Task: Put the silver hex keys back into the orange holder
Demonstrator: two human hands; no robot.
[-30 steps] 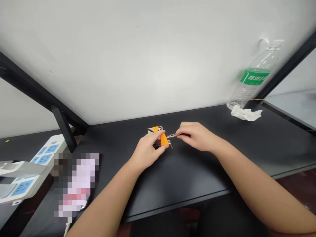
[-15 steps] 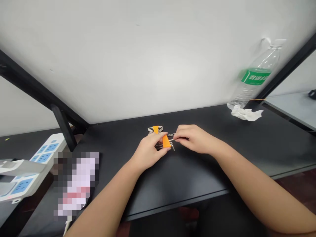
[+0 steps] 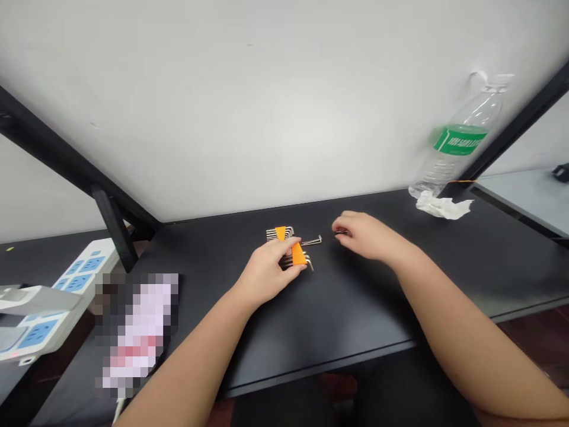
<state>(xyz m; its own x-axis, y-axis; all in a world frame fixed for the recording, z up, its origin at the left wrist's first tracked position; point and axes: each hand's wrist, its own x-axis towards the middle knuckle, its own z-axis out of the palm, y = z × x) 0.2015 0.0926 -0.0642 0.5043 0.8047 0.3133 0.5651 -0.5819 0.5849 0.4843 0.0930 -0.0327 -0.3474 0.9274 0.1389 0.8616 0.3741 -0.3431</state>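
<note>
My left hand (image 3: 264,270) grips an orange hex key holder (image 3: 299,254) between thumb and fingers. Several bent metal keys show at its right and left sides. Just behind it on the black table lies a second orange holder (image 3: 280,232) with a row of hex keys in it. Loose hex keys (image 3: 312,241) rest to the right of the gripped holder, apart from my right hand. My right hand (image 3: 367,235) is closed farther right, low over the table. A short length of hex key (image 3: 341,232) shows between its thumb and fingers; the rest is hidden.
A clear bottle with a green label (image 3: 460,139) stands by the wall at right, a crumpled tissue (image 3: 444,206) before it. At left are a pixelated flat object (image 3: 142,326) with a cable and a white power strip (image 3: 73,284). Black frame bars (image 3: 66,157) slant at both sides.
My right hand has moved right and slightly back, away from the holder, with a hex key pulled out. Loose keys it covered are now in sight. My left hand has stayed in place.
</note>
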